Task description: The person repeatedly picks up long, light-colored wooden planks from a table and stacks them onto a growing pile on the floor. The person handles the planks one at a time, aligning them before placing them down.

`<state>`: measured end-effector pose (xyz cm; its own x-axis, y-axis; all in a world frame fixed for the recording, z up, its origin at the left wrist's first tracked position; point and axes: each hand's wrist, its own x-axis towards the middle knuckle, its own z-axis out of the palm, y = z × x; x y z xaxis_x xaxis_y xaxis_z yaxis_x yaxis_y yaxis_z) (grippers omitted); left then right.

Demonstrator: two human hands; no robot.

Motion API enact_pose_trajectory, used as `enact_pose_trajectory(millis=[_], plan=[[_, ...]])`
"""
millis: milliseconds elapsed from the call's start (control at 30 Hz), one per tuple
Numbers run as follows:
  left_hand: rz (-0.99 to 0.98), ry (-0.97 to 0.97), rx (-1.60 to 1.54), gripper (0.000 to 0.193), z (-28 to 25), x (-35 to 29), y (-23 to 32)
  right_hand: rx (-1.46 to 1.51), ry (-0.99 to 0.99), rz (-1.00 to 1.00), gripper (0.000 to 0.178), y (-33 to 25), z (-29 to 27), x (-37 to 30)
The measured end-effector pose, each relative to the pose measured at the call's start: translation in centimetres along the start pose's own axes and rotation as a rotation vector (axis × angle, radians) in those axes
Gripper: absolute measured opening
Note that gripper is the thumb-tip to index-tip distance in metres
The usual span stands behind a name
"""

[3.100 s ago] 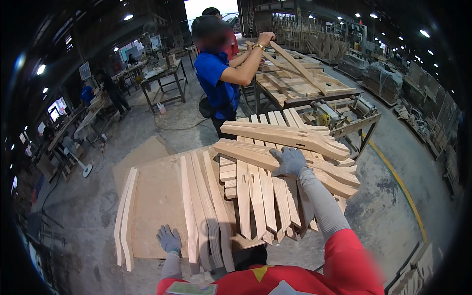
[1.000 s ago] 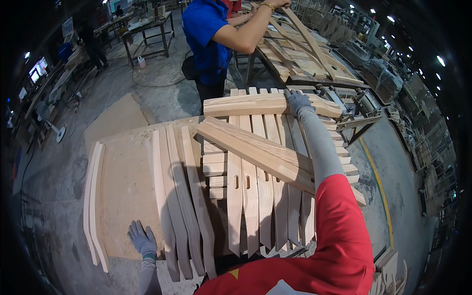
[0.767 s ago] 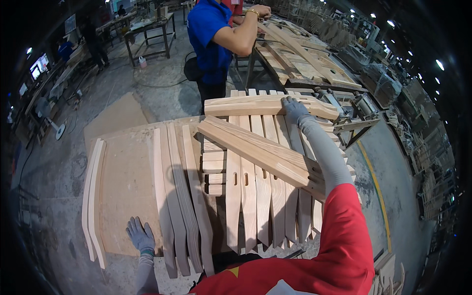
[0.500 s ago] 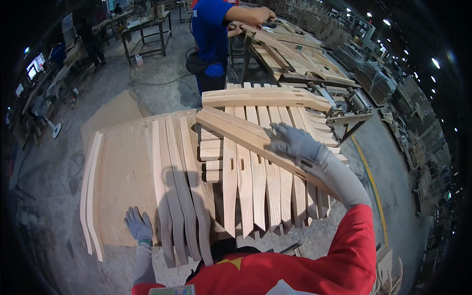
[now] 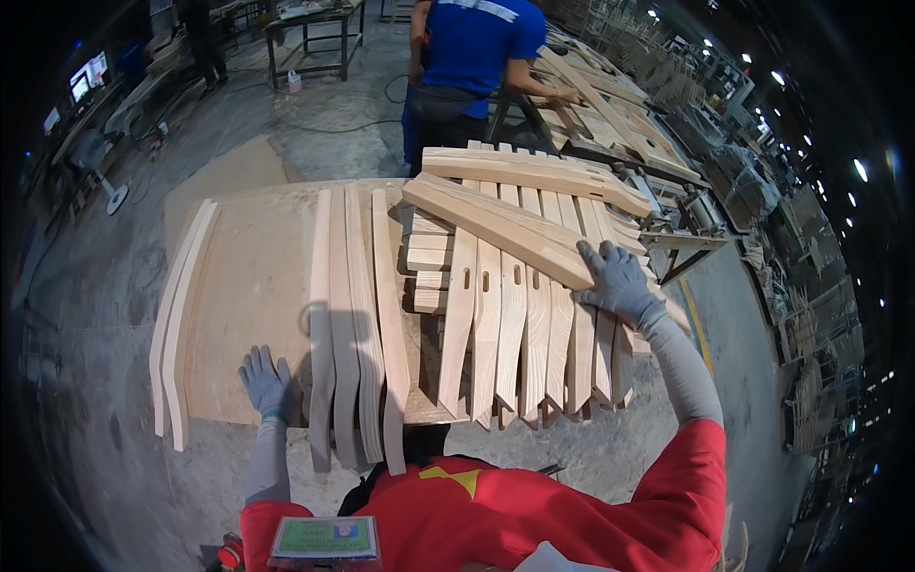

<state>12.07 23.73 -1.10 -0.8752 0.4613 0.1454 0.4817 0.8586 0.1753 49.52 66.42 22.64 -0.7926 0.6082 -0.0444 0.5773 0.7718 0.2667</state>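
My right hand, in a grey glove, closes around the right part of a thick pale wooden bar. This bar lies slantwise across a row of slotted wooden legs, which are set side by side and have angled near ends. The bar's far right part is hidden by the hand and sleeve. My left hand, also gloved, rests flat with fingers spread on the near edge of a plywood board. Just right of it stretch several curved wooden strips, and two more curved strips lie at the board's left edge.
Another slotted bar lies across the far end of the row. Short wooden blocks are stacked beneath it. Beyond stands a person in a blue shirt at a bench holding wooden parts. A metal frame stands at the right.
My right hand has shifted from lying on top of the slanted bar to gripping its right part. The left hand stays on the board. The person in blue has turned and moved right.
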Motion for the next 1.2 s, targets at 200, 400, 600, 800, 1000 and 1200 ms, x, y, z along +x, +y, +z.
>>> enact_pose_trajectory(millis=[200,400,600,800,1000,1200], plan=[[0.000,-0.030,0.024,0.055,0.0,0.1,-0.7,-0.025,-0.040,0.004,0.098,3.8,-0.9,7.6],[0.026,0.046,-0.034,0.053,1.0,0.4,-0.1,0.107,-0.245,0.068,0.114,8.7,1.8,12.9],[0.019,0.060,0.029,0.057,1.7,0.0,-1.9,0.128,-0.097,-0.011,0.084,7.2,5.0,15.7],[0.030,0.037,-0.036,0.051,-0.3,0.5,-0.4,0.015,0.092,-0.042,0.063,5.4,7.7,15.2],[0.099,0.019,-0.091,0.049,-0.1,1.2,0.3,0.006,0.234,-0.033,0.059,10.2,9.9,16.0],[0.022,0.024,0.051,0.056,2.3,0.3,-1.3,0.024,0.189,0.066,0.052,6.5,11.7,17.0]])
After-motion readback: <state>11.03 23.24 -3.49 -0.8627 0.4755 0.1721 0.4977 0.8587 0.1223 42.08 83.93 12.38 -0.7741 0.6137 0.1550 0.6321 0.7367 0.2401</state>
